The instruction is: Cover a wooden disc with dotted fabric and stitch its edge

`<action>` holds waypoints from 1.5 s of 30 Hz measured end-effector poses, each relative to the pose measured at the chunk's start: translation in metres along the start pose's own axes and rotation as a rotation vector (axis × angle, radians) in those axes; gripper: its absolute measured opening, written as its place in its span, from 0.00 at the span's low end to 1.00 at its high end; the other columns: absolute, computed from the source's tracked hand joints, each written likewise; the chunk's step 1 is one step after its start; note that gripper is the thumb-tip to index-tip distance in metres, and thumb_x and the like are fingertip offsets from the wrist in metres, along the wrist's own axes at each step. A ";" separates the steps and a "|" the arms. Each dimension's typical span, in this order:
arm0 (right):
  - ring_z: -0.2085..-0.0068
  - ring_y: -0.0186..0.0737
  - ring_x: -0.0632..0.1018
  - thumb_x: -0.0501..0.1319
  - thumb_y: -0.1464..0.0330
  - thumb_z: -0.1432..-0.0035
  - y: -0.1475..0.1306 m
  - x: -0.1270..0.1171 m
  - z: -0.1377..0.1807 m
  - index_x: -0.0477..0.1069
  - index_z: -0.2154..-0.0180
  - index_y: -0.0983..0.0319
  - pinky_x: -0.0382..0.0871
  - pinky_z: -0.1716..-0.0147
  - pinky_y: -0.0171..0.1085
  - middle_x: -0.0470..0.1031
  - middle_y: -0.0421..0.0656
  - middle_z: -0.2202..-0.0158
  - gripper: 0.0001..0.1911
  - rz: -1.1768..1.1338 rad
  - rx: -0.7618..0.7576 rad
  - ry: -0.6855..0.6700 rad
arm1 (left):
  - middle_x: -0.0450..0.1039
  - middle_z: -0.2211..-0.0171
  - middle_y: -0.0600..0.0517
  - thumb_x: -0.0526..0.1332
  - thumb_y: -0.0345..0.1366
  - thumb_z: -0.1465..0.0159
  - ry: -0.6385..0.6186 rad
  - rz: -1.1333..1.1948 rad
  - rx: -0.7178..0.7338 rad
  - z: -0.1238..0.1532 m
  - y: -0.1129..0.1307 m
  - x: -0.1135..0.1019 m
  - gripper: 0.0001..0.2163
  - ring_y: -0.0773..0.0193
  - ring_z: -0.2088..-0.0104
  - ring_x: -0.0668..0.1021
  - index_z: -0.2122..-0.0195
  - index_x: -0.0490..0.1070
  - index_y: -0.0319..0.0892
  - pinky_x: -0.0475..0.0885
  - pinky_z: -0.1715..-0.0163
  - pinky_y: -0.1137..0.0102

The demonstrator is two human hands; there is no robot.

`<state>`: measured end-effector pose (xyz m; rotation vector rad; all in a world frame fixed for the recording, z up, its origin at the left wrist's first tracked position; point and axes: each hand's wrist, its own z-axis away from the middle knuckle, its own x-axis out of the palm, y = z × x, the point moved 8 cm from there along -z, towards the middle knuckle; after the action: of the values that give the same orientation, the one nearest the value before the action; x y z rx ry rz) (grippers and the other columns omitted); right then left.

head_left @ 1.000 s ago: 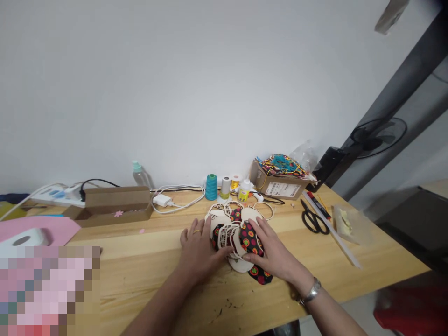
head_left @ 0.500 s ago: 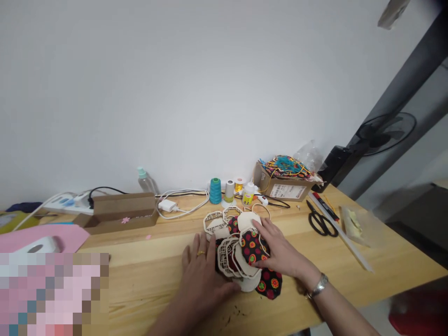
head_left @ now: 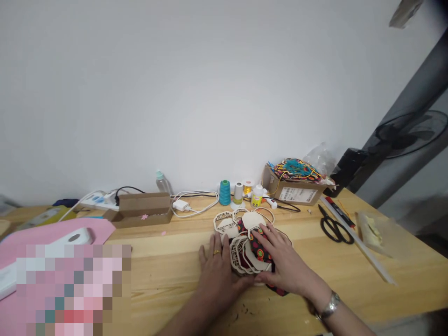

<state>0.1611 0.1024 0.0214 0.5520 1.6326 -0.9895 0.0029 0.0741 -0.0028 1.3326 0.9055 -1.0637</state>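
Note:
Between my hands lies a loose pile of thin pale cut-out pieces and dark patterned cloth. A lattice frame is at its left, a floral cloth piece near its middle, and a plain cream panel at the back. My left hand rests flat against the pile's left edge, fingers stretched out. Over the right side spreads my right hand, its fingers on the cloth and frames. Both thumbs come close together at the near edge. My right palm hides part of the pile.
Behind the pile stand a teal thread cone and a glue bottle. A cardboard box of patterned items is at the back right. Black scissors and a long pale strip lie right. An open cardboard tray sits left.
The view has shifted, so the table's things sit farther right. My right hand has moved over more of the pile, covering the near cloth, and its thumb has come close to my left thumb.

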 end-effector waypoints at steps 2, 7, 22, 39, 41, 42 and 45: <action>0.35 0.52 0.43 0.61 0.49 0.53 0.004 0.000 -0.003 0.43 0.37 0.51 0.43 0.41 0.53 0.41 0.46 0.34 0.47 0.025 0.004 0.021 | 0.40 0.35 0.34 0.53 0.60 0.50 0.001 -0.004 0.010 0.000 0.000 0.000 0.49 0.44 0.36 0.41 0.36 0.41 0.30 0.35 0.43 0.46; 0.36 0.50 0.47 0.57 0.48 0.49 0.010 -0.003 -0.014 0.43 0.37 0.53 0.46 0.41 0.50 0.45 0.47 0.35 0.43 0.075 -0.011 0.079 | 0.41 0.35 0.35 0.51 0.57 0.46 0.038 -0.026 -0.001 0.002 -0.002 -0.003 0.44 0.46 0.36 0.45 0.37 0.44 0.28 0.38 0.42 0.47; 0.44 0.48 0.63 0.50 0.57 0.39 0.027 -0.029 -0.002 0.58 0.44 0.63 0.58 0.48 0.49 0.63 0.52 0.45 0.26 -0.055 -0.044 0.514 | 0.45 0.36 0.37 0.48 0.48 0.39 0.086 -0.004 0.015 0.004 -0.002 -0.009 0.33 0.48 0.36 0.48 0.38 0.50 0.30 0.43 0.41 0.48; 0.46 0.51 0.63 0.62 0.58 0.48 -0.028 -0.036 -0.012 0.65 0.49 0.56 0.56 0.48 0.49 0.66 0.48 0.47 0.25 0.023 -0.092 0.322 | 0.52 0.37 0.40 0.49 0.36 0.38 0.125 0.009 0.019 0.000 -0.004 -0.006 0.24 0.50 0.37 0.52 0.40 0.57 0.33 0.46 0.41 0.50; 0.42 0.54 0.58 0.64 0.57 0.52 -0.044 -0.026 -0.019 0.62 0.45 0.53 0.50 0.45 0.53 0.59 0.46 0.41 0.32 0.081 -0.133 0.197 | 0.53 0.38 0.39 0.50 0.36 0.38 0.130 0.019 0.023 0.000 -0.005 -0.006 0.24 0.49 0.37 0.52 0.41 0.57 0.32 0.47 0.42 0.50; 0.40 0.55 0.55 0.64 0.57 0.52 -0.046 -0.022 -0.021 0.60 0.44 0.53 0.47 0.44 0.54 0.56 0.45 0.39 0.33 0.102 -0.132 0.162 | 0.53 0.38 0.39 0.50 0.36 0.38 0.133 0.025 0.028 0.000 -0.005 -0.007 0.24 0.49 0.37 0.53 0.41 0.57 0.31 0.47 0.42 0.50; 0.39 0.54 0.53 0.60 0.58 0.47 -0.040 -0.013 -0.024 0.58 0.43 0.53 0.47 0.44 0.54 0.54 0.45 0.38 0.30 0.135 -0.075 0.129 | 0.55 0.39 0.38 0.52 0.35 0.39 0.147 0.045 0.039 0.000 -0.005 -0.009 0.25 0.49 0.38 0.55 0.41 0.57 0.32 0.47 0.42 0.50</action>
<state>0.1208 0.1025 0.0477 0.6776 1.7144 -0.8043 -0.0040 0.0753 0.0039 1.4722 0.9626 -0.9629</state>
